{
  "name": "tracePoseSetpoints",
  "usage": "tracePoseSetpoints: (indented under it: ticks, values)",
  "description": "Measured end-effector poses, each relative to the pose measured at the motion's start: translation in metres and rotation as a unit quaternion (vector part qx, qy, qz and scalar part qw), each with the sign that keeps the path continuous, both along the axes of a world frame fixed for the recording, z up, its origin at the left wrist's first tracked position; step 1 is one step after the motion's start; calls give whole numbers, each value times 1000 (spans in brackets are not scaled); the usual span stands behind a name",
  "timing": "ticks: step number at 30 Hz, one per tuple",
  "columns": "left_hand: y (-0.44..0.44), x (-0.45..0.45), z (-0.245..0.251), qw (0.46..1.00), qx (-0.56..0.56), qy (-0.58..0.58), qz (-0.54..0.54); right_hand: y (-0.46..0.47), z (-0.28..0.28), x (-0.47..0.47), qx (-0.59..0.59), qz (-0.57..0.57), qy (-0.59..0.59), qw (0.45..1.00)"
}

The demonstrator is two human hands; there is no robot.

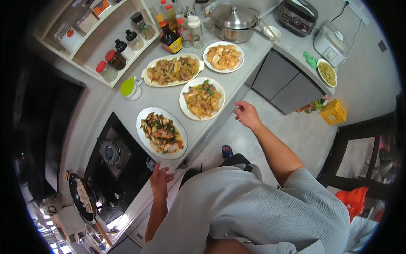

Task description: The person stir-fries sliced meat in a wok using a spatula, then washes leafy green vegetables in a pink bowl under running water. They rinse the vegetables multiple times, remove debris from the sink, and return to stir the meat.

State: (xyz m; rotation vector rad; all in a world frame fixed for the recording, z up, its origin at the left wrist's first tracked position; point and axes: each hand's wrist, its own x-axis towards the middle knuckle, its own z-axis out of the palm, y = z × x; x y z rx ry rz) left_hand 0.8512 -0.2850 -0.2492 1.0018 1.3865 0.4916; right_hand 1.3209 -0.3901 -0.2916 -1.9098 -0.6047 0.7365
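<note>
My left hand point(161, 181) hovers at the counter's front edge, by the stove corner, with fingers spread and nothing in them. Closest to it is an oval white plate point(139, 119) of browned food with chopped greens. My right hand point(248, 115) hangs over the floor in front of the counter, fingers loosely bent and holding nothing. Left of that hand stands a round white plate point(182, 109) of cooked pieces topped with green leaves. Behind are a handled oval dish point(144, 76) of stir-fried food and a round plate point(241, 60) of pale golden pieces.
A black gas stove point(134, 165) carries a wok point(92, 190) with pale food, its wooden handle projecting frontward. A green-lidded jar point(130, 89) stands below the spice shelf point(111, 81). Several bottles point(171, 38), a lidded steel pot point(234, 31) and a rice cooker point(298, 16) line the back.
</note>
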Motion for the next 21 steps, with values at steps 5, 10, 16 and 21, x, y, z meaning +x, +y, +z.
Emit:
tracePoseSetpoints:
  ticks: [5,10,16,21]
  values:
    - [31,32,-11,996,-42,-69,34,64,14,53,52,-74,88,992]
    - [60,25,-37,995,-45,-56,62,104,13,123,67,-159,141,975]
    - [59,39,-26,990,-68,-56,113,164,4,160,-3,-125,144,982]
    - [73,61,-17,993,-58,-39,96,142,13,169,0,-128,148,981]
